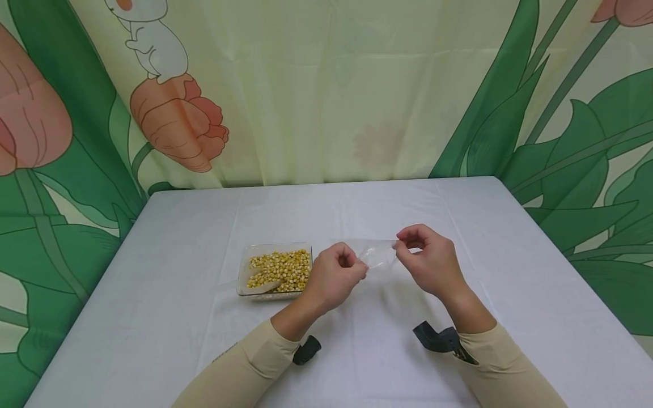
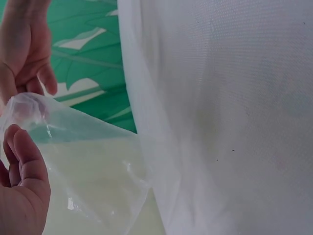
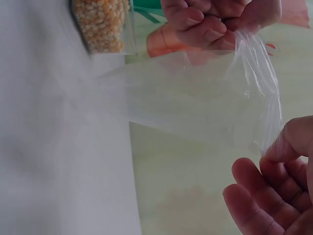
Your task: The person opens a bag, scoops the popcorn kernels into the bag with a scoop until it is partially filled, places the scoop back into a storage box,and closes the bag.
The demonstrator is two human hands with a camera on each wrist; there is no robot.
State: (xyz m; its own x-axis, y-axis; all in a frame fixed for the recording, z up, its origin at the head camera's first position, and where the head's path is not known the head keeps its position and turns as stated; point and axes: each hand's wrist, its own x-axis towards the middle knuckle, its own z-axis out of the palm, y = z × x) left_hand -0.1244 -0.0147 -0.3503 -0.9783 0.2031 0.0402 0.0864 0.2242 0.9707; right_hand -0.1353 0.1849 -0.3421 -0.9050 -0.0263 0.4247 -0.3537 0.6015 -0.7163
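Note:
Between the two hands stretches a clear plastic bag, thin and see-through. My left hand pinches one side of its edge, and my right hand pinches the other side between thumb and forefinger. In the right wrist view the bag hangs from the gathered edge, with the right hand's other fingers loosely bent. The left wrist view shows the bag spread out between both hands. Left of the left hand stands a clear rectangular container of yellow corn kernels.
A pale scoop-like piece lies among the kernels at the container's near side. The white cloth-covered table extends to a printed curtain behind it. Black wrist mounts stick out below the forearms.

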